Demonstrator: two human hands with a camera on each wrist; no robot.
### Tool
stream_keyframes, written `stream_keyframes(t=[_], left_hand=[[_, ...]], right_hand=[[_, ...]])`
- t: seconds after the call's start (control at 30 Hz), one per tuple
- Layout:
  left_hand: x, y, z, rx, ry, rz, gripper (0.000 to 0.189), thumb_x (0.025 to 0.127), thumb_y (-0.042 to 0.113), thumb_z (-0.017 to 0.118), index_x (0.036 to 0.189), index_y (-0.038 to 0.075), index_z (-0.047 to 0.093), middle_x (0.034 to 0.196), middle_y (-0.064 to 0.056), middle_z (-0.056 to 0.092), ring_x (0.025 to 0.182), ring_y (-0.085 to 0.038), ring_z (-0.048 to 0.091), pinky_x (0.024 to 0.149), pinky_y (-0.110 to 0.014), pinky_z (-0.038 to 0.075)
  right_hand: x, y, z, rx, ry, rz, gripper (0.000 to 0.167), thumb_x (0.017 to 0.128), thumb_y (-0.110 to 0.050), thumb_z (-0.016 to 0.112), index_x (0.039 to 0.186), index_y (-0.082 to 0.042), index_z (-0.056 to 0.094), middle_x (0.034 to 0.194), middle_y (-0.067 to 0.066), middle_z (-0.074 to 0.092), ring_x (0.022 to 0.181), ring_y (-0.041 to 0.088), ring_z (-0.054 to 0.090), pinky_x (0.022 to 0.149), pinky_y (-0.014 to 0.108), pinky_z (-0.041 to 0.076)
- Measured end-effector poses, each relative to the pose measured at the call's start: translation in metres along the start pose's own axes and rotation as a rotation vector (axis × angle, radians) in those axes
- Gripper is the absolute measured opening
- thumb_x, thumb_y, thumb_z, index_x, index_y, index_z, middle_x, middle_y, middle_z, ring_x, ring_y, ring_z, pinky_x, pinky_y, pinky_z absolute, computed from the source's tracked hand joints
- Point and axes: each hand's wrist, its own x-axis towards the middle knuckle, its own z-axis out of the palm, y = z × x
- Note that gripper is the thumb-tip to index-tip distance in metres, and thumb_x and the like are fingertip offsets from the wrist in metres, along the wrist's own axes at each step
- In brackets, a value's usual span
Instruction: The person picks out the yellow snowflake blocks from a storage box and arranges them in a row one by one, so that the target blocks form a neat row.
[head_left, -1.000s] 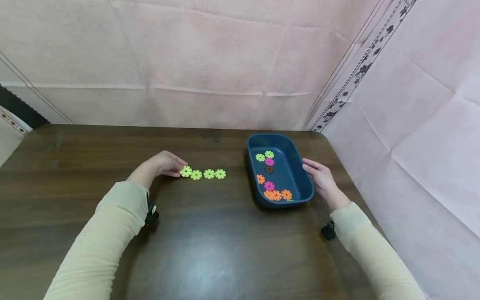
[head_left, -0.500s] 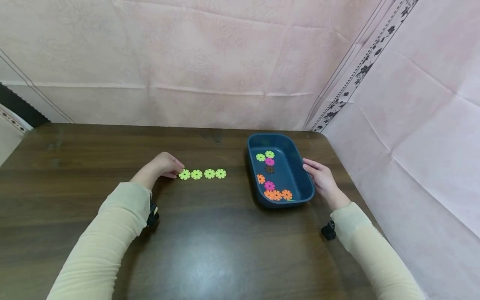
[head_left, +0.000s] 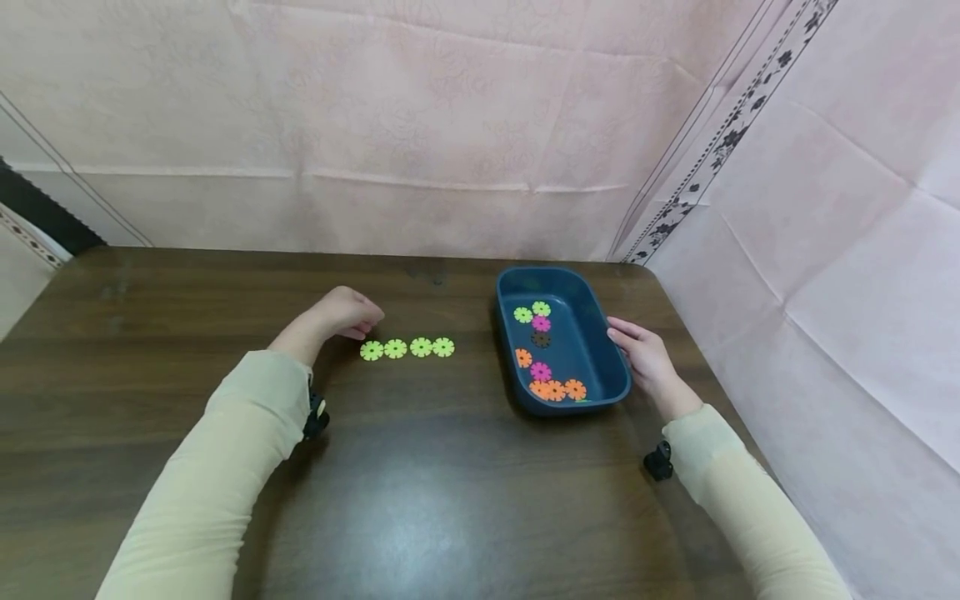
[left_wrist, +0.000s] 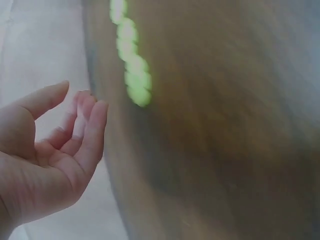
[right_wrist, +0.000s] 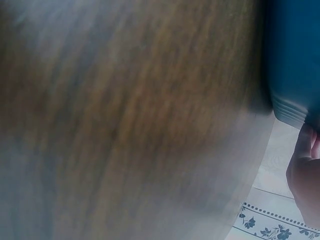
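My left hand (head_left: 345, 314) is above a row of several yellow-green flower-shaped pieces (head_left: 395, 349) on the table. In the left wrist view its fingers (left_wrist: 92, 137) are loosely bent, the thumb stands apart from them, and nothing is between them. At the right, my right hand (head_left: 647, 360) holds the side rim of a dark blue tray (head_left: 592, 333). Inside the tray lie green, pink, brown and orange flower pieces (head_left: 555, 391), mostly along its left side and near end. The right wrist view shows only part of that hand (right_wrist: 305, 175) at the tray's wall (right_wrist: 295, 65).
The brown wooden table (head_left: 420, 500) runs back to a pale pink cloth backdrop (head_left: 420, 125). Another hanging cloth (head_left: 840, 250) with a flowered border closes off the right side, close to the right arm.
The leftmost green piece has been straightened into line with the others and let go. My left hand has lifted away from it, up and slightly right. The right hand and tray stay put.
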Motion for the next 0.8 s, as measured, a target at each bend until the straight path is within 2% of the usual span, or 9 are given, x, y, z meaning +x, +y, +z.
stream_keyframes(t=[0.1, 0.17, 0.3, 0.5, 0.63, 0.8], left_hand=[[0.006, 0.020, 0.009, -0.023, -0.013, 0.057, 0.039, 0.095, 0.015, 0.050, 0.126, -0.009, 0.051, 0.129, -0.027, 0.051, 0.116, -0.037, 0.052, 0.095, -0.039, 0.050], [0.012, 0.035, 0.017, -0.043, -0.019, 0.091, 0.039, 0.095, 0.015, 0.051, 0.126, -0.008, 0.051, 0.130, -0.027, 0.051, 0.118, -0.039, 0.052, 0.096, -0.039, 0.050], [0.022, 0.069, 0.040, -0.084, -0.018, 0.147, 0.037, 0.093, 0.017, 0.056, 0.124, -0.004, 0.054, 0.128, -0.023, 0.055, 0.114, -0.036, 0.056, 0.092, -0.036, 0.052], [0.036, 0.115, 0.078, -0.166, 0.011, 0.231, 0.032, 0.092, 0.019, 0.060, 0.118, 0.001, 0.060, 0.121, -0.018, 0.058, 0.105, -0.028, 0.060, 0.088, -0.033, 0.054], [0.043, 0.131, 0.100, -0.184, 0.016, 0.256, 0.032, 0.092, 0.020, 0.060, 0.119, 0.002, 0.060, 0.120, -0.015, 0.058, 0.108, -0.028, 0.060, 0.091, -0.033, 0.053], [0.051, 0.137, 0.127, -0.162, 0.004, 0.253, 0.035, 0.092, 0.022, 0.060, 0.122, 0.004, 0.057, 0.122, -0.015, 0.057, 0.111, -0.029, 0.060, 0.095, -0.033, 0.050]], right_hand=[[-0.001, 0.001, -0.002, 0.004, 0.002, 0.003, 0.057, 0.093, -0.029, 0.057, 0.143, -0.011, 0.037, 0.135, 0.006, 0.046, 0.087, -0.002, 0.061, 0.077, 0.013, 0.052], [-0.002, 0.001, -0.004, 0.002, 0.007, 0.003, 0.057, 0.093, -0.030, 0.057, 0.143, -0.011, 0.038, 0.133, 0.004, 0.048, 0.087, -0.002, 0.061, 0.077, 0.013, 0.052], [-0.004, 0.001, -0.005, -0.005, 0.013, -0.003, 0.056, 0.093, -0.029, 0.056, 0.143, -0.010, 0.039, 0.124, -0.001, 0.053, 0.088, -0.002, 0.061, 0.077, 0.013, 0.052], [-0.006, 0.002, -0.004, 0.001, 0.003, -0.042, 0.056, 0.093, -0.026, 0.057, 0.142, -0.006, 0.038, 0.099, -0.015, 0.060, 0.081, -0.002, 0.062, 0.073, 0.012, 0.052], [-0.007, 0.003, 0.000, 0.008, -0.017, -0.066, 0.056, 0.093, -0.023, 0.057, 0.142, -0.003, 0.037, 0.092, -0.017, 0.063, 0.077, -0.001, 0.062, 0.070, 0.013, 0.052], [-0.007, 0.004, 0.004, 0.042, -0.024, -0.067, 0.054, 0.093, -0.021, 0.057, 0.141, -0.002, 0.039, 0.091, -0.016, 0.065, 0.078, -0.001, 0.064, 0.072, 0.014, 0.053]])
